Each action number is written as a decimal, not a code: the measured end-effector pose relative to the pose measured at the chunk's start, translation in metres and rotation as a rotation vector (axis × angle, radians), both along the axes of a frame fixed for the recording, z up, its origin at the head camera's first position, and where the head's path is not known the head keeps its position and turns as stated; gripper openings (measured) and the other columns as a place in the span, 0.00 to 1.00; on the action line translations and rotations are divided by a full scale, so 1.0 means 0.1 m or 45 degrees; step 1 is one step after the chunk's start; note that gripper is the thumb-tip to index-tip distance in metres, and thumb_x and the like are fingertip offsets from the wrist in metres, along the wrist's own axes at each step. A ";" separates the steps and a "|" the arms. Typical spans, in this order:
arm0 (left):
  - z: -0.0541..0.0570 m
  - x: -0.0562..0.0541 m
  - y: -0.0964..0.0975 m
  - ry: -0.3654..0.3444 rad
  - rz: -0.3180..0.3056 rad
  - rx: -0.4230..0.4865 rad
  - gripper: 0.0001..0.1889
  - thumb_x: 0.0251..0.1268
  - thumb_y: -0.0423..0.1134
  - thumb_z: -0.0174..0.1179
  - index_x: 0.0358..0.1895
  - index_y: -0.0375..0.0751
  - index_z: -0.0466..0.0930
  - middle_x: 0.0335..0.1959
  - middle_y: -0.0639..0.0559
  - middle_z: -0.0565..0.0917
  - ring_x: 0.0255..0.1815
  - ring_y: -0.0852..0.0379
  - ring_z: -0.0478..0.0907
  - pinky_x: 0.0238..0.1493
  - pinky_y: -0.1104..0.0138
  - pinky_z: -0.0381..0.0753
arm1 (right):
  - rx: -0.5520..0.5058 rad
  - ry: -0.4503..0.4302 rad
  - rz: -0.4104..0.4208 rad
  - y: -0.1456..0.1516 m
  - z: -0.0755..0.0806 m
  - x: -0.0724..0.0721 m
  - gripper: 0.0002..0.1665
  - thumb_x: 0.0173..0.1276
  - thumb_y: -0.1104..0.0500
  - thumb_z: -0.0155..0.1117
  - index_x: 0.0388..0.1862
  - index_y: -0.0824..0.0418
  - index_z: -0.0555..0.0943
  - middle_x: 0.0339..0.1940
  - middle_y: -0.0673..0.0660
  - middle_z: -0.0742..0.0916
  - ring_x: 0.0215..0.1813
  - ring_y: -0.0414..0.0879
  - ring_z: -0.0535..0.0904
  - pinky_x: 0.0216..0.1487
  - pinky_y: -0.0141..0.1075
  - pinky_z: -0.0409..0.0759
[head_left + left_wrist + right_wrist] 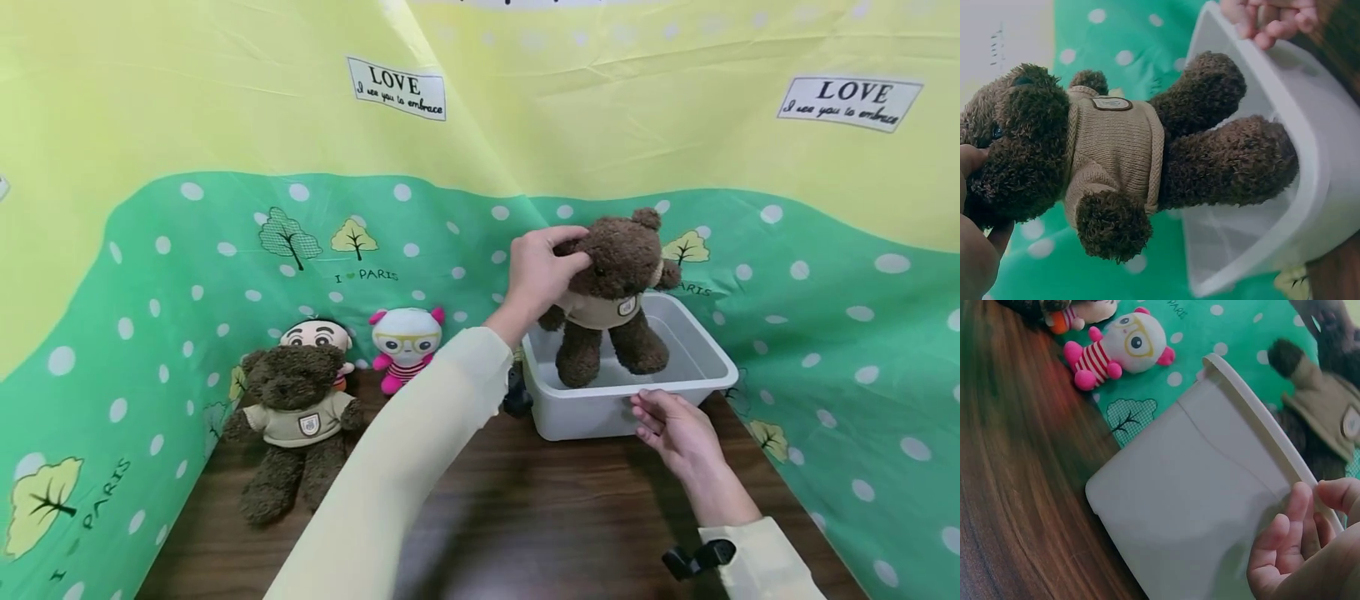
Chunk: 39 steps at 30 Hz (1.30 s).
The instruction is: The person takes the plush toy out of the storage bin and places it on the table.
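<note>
My left hand [542, 265] grips a brown teddy bear [621, 254] by the side of its head, thumb and fingers pressed into the plush. The bear wears a beige knitted sweater [1113, 140] with a small badge. Upright, its legs [1235, 159] hang inside a pale grey plastic bin [588, 418], below the rim line. At the bin's near rim, my right hand [678, 429] pinches the edge; in the right wrist view its thumb [1338, 494] is at the top of the rim and the other fingers lie against the outer wall.
A second brown teddy bear [292, 417] in a beige sweater sits at the left of the dark wooden table [525, 517]. Behind it are a doll [317, 333] with thick eyebrows and a pink-and-white panda plush [406, 342] with yellow glasses. Patterned cloth [480, 233] encloses the table's back and sides.
</note>
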<state>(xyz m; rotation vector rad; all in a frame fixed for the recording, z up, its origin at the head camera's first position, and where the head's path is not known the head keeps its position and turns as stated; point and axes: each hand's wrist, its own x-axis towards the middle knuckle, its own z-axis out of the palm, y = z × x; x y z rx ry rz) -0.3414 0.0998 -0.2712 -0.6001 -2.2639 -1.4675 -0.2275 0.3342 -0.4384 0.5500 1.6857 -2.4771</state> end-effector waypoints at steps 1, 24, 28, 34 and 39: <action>0.03 0.00 -0.07 0.019 0.013 0.006 0.18 0.64 0.36 0.68 0.56 0.55 0.89 0.50 0.58 0.90 0.21 0.66 0.74 0.26 0.74 0.74 | 0.001 0.002 0.002 0.00 0.00 0.00 0.05 0.75 0.55 0.66 0.36 0.49 0.84 0.33 0.44 0.91 0.37 0.36 0.86 0.38 0.32 0.84; 0.49 0.43 -1.51 0.083 -0.016 0.227 0.13 0.56 0.28 0.70 0.45 0.43 0.93 0.41 0.49 0.92 0.42 0.61 0.87 0.44 0.67 0.87 | 0.015 0.021 0.031 -0.02 0.00 -0.02 0.03 0.73 0.54 0.69 0.39 0.51 0.84 0.35 0.45 0.91 0.37 0.37 0.86 0.38 0.33 0.85; 0.47 0.51 -1.76 0.057 0.014 0.203 0.13 0.57 0.28 0.69 0.45 0.43 0.93 0.41 0.49 0.92 0.43 0.61 0.88 0.43 0.67 0.87 | 0.017 0.023 0.042 -0.01 0.00 -0.01 0.03 0.74 0.54 0.68 0.40 0.51 0.84 0.36 0.45 0.91 0.38 0.38 0.86 0.38 0.33 0.85; 0.33 0.57 -2.14 -0.059 0.119 0.098 0.13 0.58 0.31 0.70 0.47 0.44 0.93 0.43 0.49 0.92 0.45 0.62 0.86 0.40 0.70 0.85 | -0.004 0.027 0.035 -0.01 0.00 -0.03 0.03 0.74 0.54 0.68 0.40 0.51 0.83 0.35 0.45 0.91 0.38 0.37 0.86 0.37 0.34 0.84; 0.08 0.57 -2.38 -0.170 0.177 -0.045 0.13 0.59 0.33 0.71 0.47 0.48 0.93 0.42 0.51 0.92 0.42 0.59 0.86 0.37 0.69 0.85 | -0.006 0.029 0.025 -0.03 -0.01 -0.02 0.03 0.74 0.54 0.68 0.39 0.50 0.83 0.35 0.44 0.91 0.38 0.37 0.86 0.38 0.34 0.84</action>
